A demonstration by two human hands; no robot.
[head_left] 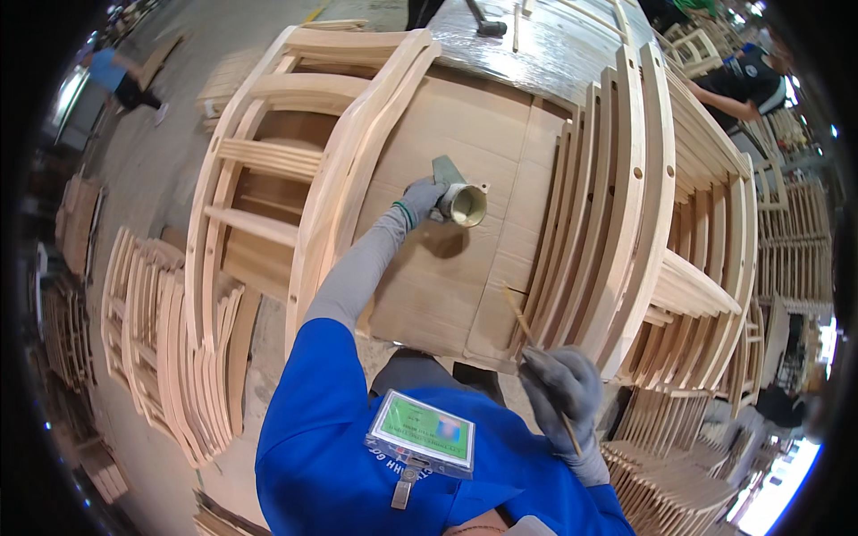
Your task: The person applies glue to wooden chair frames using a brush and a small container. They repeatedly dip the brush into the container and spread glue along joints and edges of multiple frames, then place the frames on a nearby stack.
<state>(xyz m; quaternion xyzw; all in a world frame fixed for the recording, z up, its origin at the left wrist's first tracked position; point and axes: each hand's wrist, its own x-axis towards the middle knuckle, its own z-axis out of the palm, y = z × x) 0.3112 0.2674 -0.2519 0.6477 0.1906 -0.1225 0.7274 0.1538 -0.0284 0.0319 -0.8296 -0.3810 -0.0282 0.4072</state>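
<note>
My left hand (422, 198), in a grey glove, is closed around a small round cup (466, 207) with pale, creamy stuff inside. A grey-green flat piece (445, 169) sticks up beside the cup; whether it belongs to the cup I cannot tell. The cup is held above a sheet of brown cardboard (429, 295). My right hand (563, 389), also gloved in grey, grips a thin wooden stick (517, 313). One end of the stick points toward the lower edge of the wooden frames (617, 232) stacked upright on the right.
More pale wooden chair frames (277, 179) lean at the left of the cardboard. A hammer (487, 25) lies on a shiny covered surface (554, 62) at the back. Frames (170, 339) stand lower left. Another person (746, 80) is at the upper right; one walks (112, 71) far left.
</note>
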